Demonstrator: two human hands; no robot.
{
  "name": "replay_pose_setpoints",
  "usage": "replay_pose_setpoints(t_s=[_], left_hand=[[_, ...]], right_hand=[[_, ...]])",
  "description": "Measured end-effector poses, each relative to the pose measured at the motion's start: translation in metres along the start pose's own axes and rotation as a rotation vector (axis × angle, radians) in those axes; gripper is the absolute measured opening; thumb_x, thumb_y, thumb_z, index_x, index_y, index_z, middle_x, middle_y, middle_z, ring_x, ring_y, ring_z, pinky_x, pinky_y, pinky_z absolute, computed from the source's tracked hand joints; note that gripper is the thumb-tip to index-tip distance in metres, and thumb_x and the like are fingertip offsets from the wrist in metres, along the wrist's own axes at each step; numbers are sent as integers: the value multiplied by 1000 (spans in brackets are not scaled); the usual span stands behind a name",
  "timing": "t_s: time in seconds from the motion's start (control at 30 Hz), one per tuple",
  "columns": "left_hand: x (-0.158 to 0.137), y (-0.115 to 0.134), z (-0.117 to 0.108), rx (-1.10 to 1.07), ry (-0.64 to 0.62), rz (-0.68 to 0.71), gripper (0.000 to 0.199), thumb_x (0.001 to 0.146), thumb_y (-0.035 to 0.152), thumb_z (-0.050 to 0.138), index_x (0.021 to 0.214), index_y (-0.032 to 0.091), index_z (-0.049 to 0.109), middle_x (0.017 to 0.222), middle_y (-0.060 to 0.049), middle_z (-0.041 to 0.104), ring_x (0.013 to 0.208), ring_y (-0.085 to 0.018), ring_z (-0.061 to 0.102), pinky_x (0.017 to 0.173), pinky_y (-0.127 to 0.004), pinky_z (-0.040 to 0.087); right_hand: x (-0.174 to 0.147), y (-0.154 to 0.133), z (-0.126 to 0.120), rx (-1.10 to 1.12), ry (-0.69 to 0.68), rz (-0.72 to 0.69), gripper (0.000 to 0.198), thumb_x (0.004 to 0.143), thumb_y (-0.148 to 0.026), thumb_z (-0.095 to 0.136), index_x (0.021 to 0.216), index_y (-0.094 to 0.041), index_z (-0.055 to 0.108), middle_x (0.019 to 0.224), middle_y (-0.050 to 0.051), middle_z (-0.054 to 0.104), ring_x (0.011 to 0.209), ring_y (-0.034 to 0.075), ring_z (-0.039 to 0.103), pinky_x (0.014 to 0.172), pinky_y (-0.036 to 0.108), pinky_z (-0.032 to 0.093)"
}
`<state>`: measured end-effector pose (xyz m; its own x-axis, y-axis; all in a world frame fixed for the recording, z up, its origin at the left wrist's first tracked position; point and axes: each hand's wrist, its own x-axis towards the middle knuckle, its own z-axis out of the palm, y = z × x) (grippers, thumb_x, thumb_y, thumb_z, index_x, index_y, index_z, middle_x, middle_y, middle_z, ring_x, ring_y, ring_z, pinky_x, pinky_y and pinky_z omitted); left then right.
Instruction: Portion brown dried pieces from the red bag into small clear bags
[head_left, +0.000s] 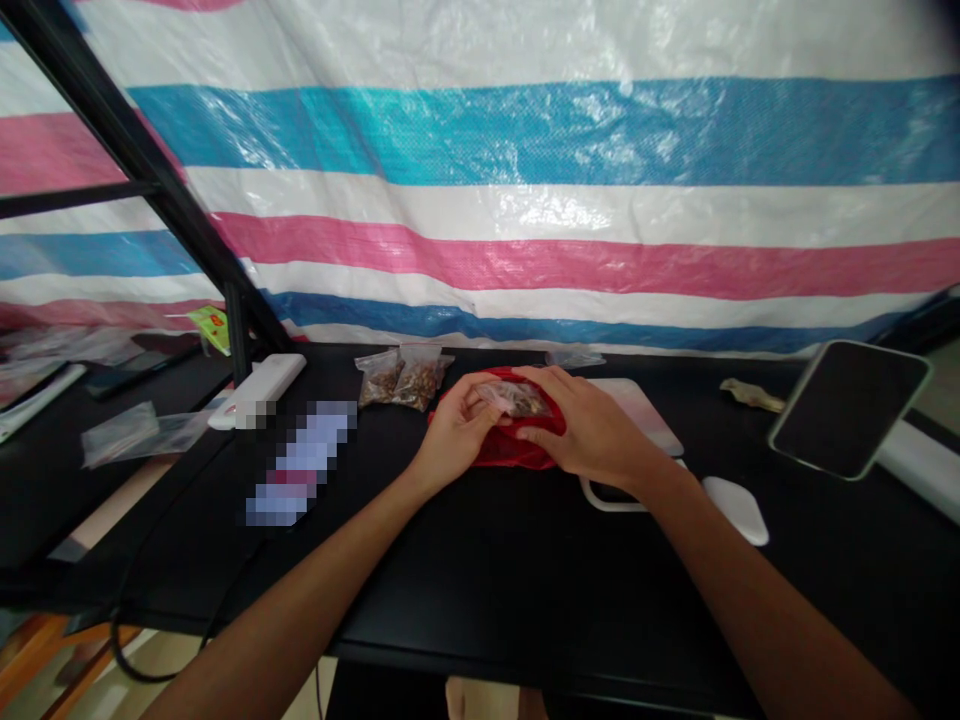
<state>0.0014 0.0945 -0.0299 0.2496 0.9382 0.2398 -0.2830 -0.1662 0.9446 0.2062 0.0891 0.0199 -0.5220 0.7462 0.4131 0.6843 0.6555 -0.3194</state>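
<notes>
A red plastic bag (517, 457) lies at the middle of the black table, its mouth spread around a small clear plastic bag (525, 398) with brownish bits inside. My left hand (455, 428) is closed at the left side, thumb and fingers pinching the edge of the clear bag. On the other side my right hand (589, 420) curls round the rim of the red bag, thumb inside and fingers over the far edge. Just left of my hands, two filled clear bags (416, 385) of brown pieces lie side by side. The red bag's lower contents are hidden.
Behind my right hand sits a white flat device (649, 410). A white rounded case (736, 508) and a propped phone (851, 410) stand to the right. On the left are a white power strip (270, 385), a blurred-out item (304, 465) and empty clear bags (154, 435).
</notes>
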Motion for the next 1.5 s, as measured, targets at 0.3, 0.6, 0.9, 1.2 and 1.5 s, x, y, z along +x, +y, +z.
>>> replay_pose_setpoints(t_s=[0.3, 0.6, 0.9, 1.2, 1.5], left_hand=[[-8, 10, -6, 620, 36, 293, 60, 87, 13, 63, 144, 22, 47, 149, -13, 55, 138, -26, 54, 120, -48, 44], [-7, 7, -13, 919, -142, 258, 41, 103, 33, 55, 142, 21, 54, 140, -11, 63, 133, -24, 56, 119, -45, 44], [-7, 5, -14, 849, -106, 164, 59, 93, 31, 72, 148, 26, 51, 134, -7, 66, 121, -26, 57, 112, -46, 47], [-7, 7, -10, 796, -110, 178, 40, 90, 31, 75, 128, 24, 63, 121, -6, 69, 111, -26, 60, 102, -42, 48], [-10, 9, -9, 865, -38, 209, 24, 95, 30, 67, 118, 23, 60, 114, -6, 67, 107, -25, 59, 93, -39, 49]], right_hand=[[1, 13, -7, 10, 97, 39, 29, 94, -30, 69, 121, -23, 62, 117, 8, 68, 105, 27, 67, 94, 44, 54], [2, 11, 0, 1, 176, -70, 19, 99, -32, 65, 115, -24, 68, 109, 7, 70, 101, 25, 67, 93, 42, 53], [3, 1, 5, 205, 232, -79, 22, 104, -21, 53, 118, -26, 68, 117, 5, 73, 108, 21, 69, 100, 38, 55], [1, -10, 3, 210, 213, -68, 18, 101, -25, 56, 113, -27, 68, 118, 8, 67, 111, 24, 67, 99, 42, 56], [-1, -11, 4, 112, 86, -141, 22, 97, -38, 68, 116, -27, 67, 111, 6, 71, 98, 23, 69, 87, 37, 56]])
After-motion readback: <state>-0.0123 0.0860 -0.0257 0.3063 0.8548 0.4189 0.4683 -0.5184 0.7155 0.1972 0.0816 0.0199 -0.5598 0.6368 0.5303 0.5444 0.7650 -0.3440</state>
